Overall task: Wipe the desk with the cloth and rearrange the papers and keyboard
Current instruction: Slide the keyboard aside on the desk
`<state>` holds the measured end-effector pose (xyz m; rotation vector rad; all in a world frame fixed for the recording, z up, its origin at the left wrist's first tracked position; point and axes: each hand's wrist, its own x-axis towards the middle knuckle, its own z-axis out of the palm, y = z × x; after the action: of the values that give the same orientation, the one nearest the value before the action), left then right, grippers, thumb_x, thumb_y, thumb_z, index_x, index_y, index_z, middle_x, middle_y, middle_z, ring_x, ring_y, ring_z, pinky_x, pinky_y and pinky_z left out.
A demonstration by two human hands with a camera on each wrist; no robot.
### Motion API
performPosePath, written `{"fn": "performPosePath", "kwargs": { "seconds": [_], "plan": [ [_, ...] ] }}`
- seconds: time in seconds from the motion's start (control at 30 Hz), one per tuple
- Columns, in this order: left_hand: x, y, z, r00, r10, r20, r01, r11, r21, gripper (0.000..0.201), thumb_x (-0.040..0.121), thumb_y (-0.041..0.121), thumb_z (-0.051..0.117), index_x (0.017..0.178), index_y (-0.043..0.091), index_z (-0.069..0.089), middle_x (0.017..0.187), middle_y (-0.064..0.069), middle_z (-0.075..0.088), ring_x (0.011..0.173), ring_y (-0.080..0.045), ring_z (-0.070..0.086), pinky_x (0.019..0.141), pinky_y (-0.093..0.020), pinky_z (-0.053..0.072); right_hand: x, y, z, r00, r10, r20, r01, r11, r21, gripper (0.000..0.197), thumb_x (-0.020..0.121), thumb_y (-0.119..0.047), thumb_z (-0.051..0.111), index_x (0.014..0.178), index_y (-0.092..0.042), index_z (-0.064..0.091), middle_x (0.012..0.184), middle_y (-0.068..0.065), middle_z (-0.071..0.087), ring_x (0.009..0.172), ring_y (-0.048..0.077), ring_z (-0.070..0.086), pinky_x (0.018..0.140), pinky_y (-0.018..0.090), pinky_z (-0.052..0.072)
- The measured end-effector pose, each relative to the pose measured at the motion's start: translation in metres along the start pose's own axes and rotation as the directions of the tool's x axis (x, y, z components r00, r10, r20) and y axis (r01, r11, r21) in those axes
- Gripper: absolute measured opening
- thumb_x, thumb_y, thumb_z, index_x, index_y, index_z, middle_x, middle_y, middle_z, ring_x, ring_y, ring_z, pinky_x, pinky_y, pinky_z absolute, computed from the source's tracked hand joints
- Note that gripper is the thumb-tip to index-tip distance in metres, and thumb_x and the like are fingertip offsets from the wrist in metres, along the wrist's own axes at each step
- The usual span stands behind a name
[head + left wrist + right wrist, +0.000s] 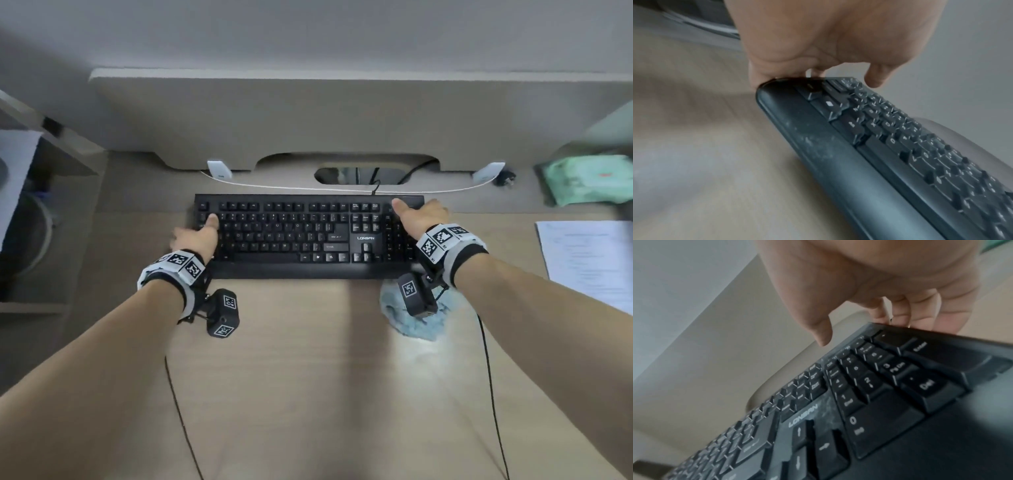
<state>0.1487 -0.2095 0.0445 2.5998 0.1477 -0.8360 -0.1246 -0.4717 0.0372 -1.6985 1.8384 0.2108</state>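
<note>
A black keyboard (291,236) lies across the middle of the wooden desk (291,377), just in front of the riser. My left hand (197,234) grips its left end, thumb on the top keys and fingers curled round the edge (818,40). At the other end my right hand (419,216) grips it the same way, thumb above the number pad (859,280). A crumpled light-blue cloth (424,327) sits on the desk under my right wrist, by the keyboard's front right corner. A sheet of printed papers (589,260) lies at the right edge.
A beige riser (308,120) runs along the back, with a cable hole (356,174) behind the keyboard. A white cable (308,187) joins two white plugs there. A green wipes pack (582,180) lies at the back right. A shelf unit (41,192) stands to the left.
</note>
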Motion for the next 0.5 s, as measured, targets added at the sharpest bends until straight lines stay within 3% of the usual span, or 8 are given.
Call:
{"fn": "performPosePath", "kwargs": {
  "seconds": [0.07, 0.23, 0.5],
  "plan": [
    [-0.034, 0.028, 0.028, 0.998, 0.046, 0.035, -0.046, 0.999, -0.016, 0.085, 0.091, 0.061, 0.044, 0.145, -0.002, 0.026, 0.149, -0.025, 0.037, 0.135, -0.041, 0.038, 0.112, -0.043, 0.026, 0.018, 0.036, -0.033, 0.999, 0.029, -0.045, -0.028, 0.999, 0.021, 0.084, 0.084, -0.067, 0.053, 0.138, -0.004, 0.039, 0.141, 0.02, 0.045, 0.127, 0.038, 0.046, 0.103, 0.047, 0.038],
    [-0.115, 0.087, 0.119, 0.98, 0.128, 0.155, -0.128, 0.992, -0.011, 0.082, 0.092, 0.065, 0.033, 0.138, -0.003, 0.043, 0.145, -0.024, 0.043, 0.132, -0.04, 0.043, 0.112, -0.044, 0.028, 0.071, 0.138, -0.111, 0.985, 0.119, -0.126, -0.113, 0.992, 0.05, 0.088, 0.082, -0.072, 0.05, 0.134, -0.001, 0.047, 0.139, 0.025, 0.047, 0.124, 0.041, 0.049, 0.102, 0.046, 0.041],
    [-0.229, 0.156, 0.262, 0.928, 0.236, 0.287, -0.223, 0.972, -0.077, 0.067, 0.095, 0.052, 0.043, 0.137, 0.001, 0.043, 0.14, -0.021, 0.05, 0.127, -0.037, 0.048, 0.106, -0.04, 0.034, 0.141, 0.28, -0.199, 0.94, 0.28, -0.195, -0.263, 0.959, 0.108, 0.084, 0.085, -0.068, 0.05, 0.136, -0.001, 0.045, 0.142, 0.02, 0.038, 0.123, 0.042, 0.047, 0.105, 0.048, 0.039]
  ]
}}
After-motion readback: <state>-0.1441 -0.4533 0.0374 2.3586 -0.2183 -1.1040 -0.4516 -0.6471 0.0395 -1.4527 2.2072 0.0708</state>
